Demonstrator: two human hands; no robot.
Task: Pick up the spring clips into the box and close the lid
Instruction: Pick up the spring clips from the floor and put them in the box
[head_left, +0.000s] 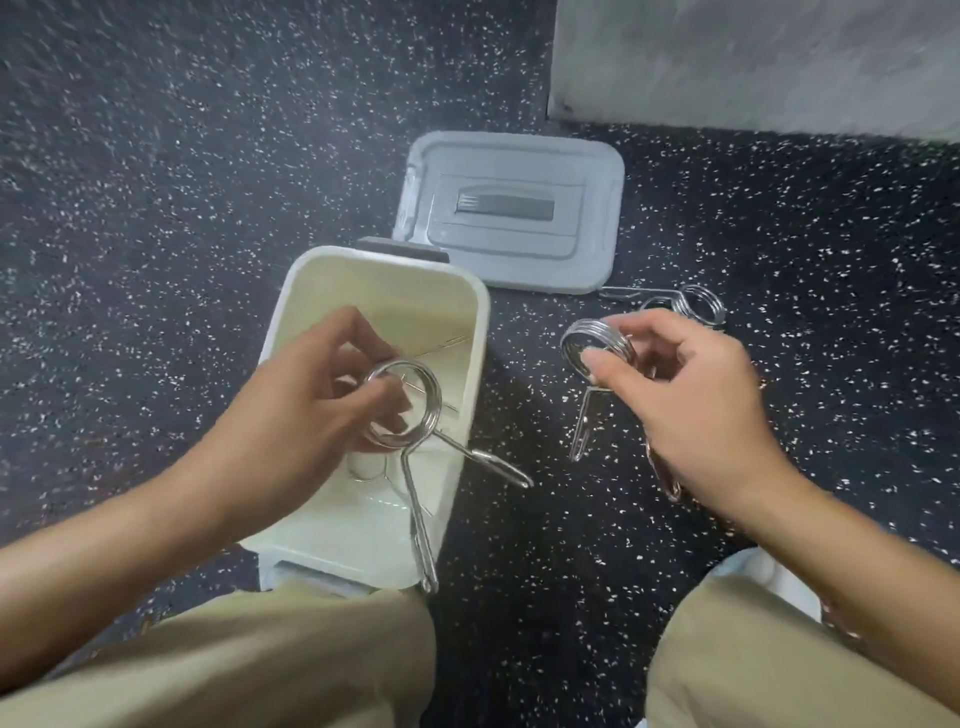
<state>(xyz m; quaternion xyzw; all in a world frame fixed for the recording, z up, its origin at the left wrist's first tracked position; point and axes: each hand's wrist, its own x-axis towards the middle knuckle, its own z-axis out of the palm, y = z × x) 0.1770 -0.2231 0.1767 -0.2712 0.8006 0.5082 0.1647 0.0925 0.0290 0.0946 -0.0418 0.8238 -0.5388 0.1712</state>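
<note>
So I've got a clip in each hand. My left hand (311, 395) is pinched around the coil of one spring clip (410, 415), holding it right over the open box (467, 312), with its two long handles sticking out toward 5 and 6 o'clock past the box's near rim. There's what looks like another coil lying on the bottom of the box (blurry, so I can't swear to it).

My right hand (691, 395) is closed on the coil of a second spring clip (597, 343), thumb and fingers on the ring, handles dangling straight down above the speckled floor (156, 208), well clear of the box at about 3 o'clock from it.

One more clip (696, 304) lies on the floor just past my right hand, at 12 o'clock from it. The grey lid (519, 208) lies flat on the floor at 1 o'clock from the box, touching its far edge or near enough.
</note>
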